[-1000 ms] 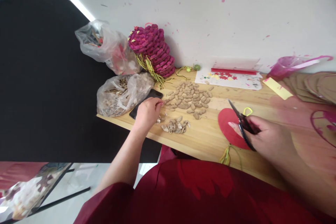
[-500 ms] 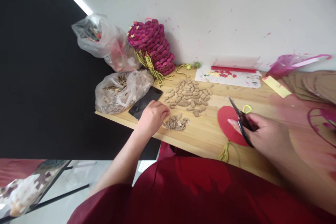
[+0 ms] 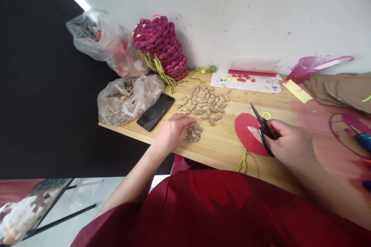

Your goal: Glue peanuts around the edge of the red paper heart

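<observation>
My left hand is at the small heap of split peanut shells near the table's front edge. Its fingers are closed in a pinch, and whatever may be between them is hidden. Behind it lies a spread of whole peanuts. My right hand is closed around black-handled scissors, whose blades point away and to the left. Under the scissors a red oval piece lies flat, with a yellow loop at its far side and a yellow-green tassel at its near side.
Left of the peanuts lie a black phone and a plastic bag of shells. Behind stands a stack of magenta peanut-covered pieces. White paper with small stars, a pink cup and brown cardboard pieces line the back.
My left hand has moved right, away from the phone and onto the shell heap. The right hand keeps its grip on the scissors over the red oval. The view has shifted slightly.
</observation>
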A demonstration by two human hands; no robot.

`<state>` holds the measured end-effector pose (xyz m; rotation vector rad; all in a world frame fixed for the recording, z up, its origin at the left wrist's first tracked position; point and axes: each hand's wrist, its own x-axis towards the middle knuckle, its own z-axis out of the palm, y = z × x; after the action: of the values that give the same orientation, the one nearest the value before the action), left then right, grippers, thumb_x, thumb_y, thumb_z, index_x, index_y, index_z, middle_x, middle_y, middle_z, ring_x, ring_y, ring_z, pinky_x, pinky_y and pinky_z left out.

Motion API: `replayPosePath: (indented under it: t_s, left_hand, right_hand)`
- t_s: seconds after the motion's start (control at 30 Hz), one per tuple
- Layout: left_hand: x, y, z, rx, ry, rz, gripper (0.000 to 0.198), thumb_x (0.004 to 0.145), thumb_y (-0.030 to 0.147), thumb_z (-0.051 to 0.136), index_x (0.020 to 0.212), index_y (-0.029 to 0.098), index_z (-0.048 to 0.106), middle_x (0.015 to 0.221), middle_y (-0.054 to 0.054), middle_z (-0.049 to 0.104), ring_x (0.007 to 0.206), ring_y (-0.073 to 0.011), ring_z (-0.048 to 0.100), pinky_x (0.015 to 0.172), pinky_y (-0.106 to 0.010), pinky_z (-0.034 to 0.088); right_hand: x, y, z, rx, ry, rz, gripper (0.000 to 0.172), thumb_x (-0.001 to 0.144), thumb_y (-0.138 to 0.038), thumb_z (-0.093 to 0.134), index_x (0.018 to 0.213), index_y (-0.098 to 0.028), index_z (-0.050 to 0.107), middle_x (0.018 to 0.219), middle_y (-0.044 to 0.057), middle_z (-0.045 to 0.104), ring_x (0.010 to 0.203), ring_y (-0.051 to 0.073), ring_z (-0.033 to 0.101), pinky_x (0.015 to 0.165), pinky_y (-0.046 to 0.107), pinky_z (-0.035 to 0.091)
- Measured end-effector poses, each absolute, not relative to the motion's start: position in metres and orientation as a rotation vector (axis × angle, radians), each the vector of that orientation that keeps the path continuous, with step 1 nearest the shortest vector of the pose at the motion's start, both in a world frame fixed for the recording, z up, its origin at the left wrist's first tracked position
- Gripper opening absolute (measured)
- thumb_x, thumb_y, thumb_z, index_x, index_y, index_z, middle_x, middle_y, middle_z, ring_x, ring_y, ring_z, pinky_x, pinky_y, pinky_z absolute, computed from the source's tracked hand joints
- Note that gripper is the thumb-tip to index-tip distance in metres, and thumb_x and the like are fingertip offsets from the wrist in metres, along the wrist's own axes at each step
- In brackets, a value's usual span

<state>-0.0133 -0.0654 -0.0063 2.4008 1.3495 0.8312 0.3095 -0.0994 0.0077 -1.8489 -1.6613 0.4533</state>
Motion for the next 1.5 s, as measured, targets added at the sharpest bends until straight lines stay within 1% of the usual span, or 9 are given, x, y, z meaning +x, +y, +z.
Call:
replayPosePath:
  t_s: [0.3,0.4,0.53,0.7,0.93,1.1,1.23,1.3,1.5]
  left_hand:
    - [0.008,-0.079,-0.011,2.435,1.151,0.805,0.029,0.095,0.004,0.054,0.107,0.017,0.077,0.103,-0.009,0.074,0.098,-0.0194,0.069,0.089,-0.033,0.058]
    - [0.008,-0.083,-0.006,2.449,1.096,0.869,0.025,0.098,0.011,0.056,0.112,0.018,0.076,0.106,-0.01,0.074,0.102,-0.02,0.068,0.091,-0.034,0.058]
    - [-0.022,-0.085,0.007,2.353,1.427,0.933,0.014,0.096,0.02,0.065,0.104,0.02,0.076,0.1,-0.008,0.075,0.098,-0.0208,0.069,0.091,-0.036,0.058]
    - [-0.066,-0.095,0.007,2.229,1.773,0.762,0.026,0.089,0.018,0.072,0.115,0.019,0.073,0.111,-0.009,0.073,0.099,-0.0235,0.07,0.093,-0.039,0.059]
    - [-0.068,-0.101,-0.016,2.365,1.663,0.841,0.017,0.096,0.022,0.063,0.104,0.021,0.077,0.101,-0.008,0.074,0.098,-0.0218,0.068,0.091,-0.036,0.058]
    - [-0.064,-0.099,-0.002,2.17,1.711,0.859,0.02,0.096,0.024,0.061,0.108,0.021,0.076,0.103,-0.007,0.076,0.096,-0.0201,0.07,0.089,-0.033,0.057]
    - [-0.063,-0.082,0.005,1.892,1.783,0.867,0.026,0.092,0.026,0.064,0.116,0.021,0.072,0.094,-0.004,0.076,0.084,-0.0176,0.072,0.079,-0.03,0.056]
    - [-0.06,-0.069,0.003,1.827,1.781,0.869,0.024,0.091,0.024,0.064,0.113,0.02,0.072,0.09,-0.003,0.076,0.082,-0.0175,0.072,0.077,-0.029,0.056]
    - [-0.043,-0.043,0.0,2.001,1.806,0.724,0.016,0.091,0.02,0.064,0.101,0.021,0.077,0.092,-0.005,0.078,0.087,-0.0206,0.072,0.084,-0.033,0.055]
  right_hand:
    - [0.315,-0.097,0.002,-1.888,-1.699,0.453,0.059,0.07,-0.079,0.066,0.065,-0.021,0.062,0.051,-0.003,0.05,0.052,0.013,0.041,0.053,0.027,0.032]
    - [0.314,-0.097,0.004,-1.899,-1.674,0.454,0.061,0.068,-0.082,0.065,0.066,-0.021,0.064,0.051,-0.003,0.051,0.052,0.014,0.041,0.054,0.028,0.033]
    - [0.312,-0.097,0.006,-1.906,-1.641,0.497,0.061,0.07,-0.081,0.065,0.073,-0.02,0.068,0.055,-0.001,0.057,0.055,0.016,0.046,0.056,0.028,0.036]
    - [0.315,-0.096,0.002,-1.887,-1.697,0.478,0.061,0.069,-0.082,0.065,0.066,-0.021,0.064,0.053,-0.001,0.054,0.053,0.015,0.044,0.055,0.028,0.035]
    - [0.312,-0.096,0.003,-1.907,-1.692,0.451,0.061,0.069,-0.082,0.063,0.066,-0.021,0.062,0.055,-0.001,0.055,0.056,0.016,0.047,0.055,0.027,0.035]
    - [0.315,-0.095,-0.001,-1.875,-1.694,0.45,0.057,0.07,-0.078,0.066,0.066,-0.021,0.064,0.054,-0.002,0.054,0.054,0.015,0.045,0.055,0.027,0.034]
    - [0.315,-0.096,0.0,-1.885,-1.716,0.435,0.059,0.07,-0.08,0.065,0.064,-0.022,0.062,0.05,-0.003,0.048,0.051,0.014,0.04,0.054,0.028,0.032]
    - [0.311,-0.098,0.004,-1.879,-1.719,0.41,0.06,0.072,-0.081,0.061,0.063,-0.022,0.059,0.051,-0.004,0.046,0.052,0.014,0.04,0.054,0.028,0.032]
    - [0.303,-0.102,0.012,-1.894,-1.709,0.394,0.062,0.078,-0.082,0.054,0.062,-0.022,0.053,0.052,-0.004,0.043,0.053,0.013,0.038,0.053,0.028,0.03]
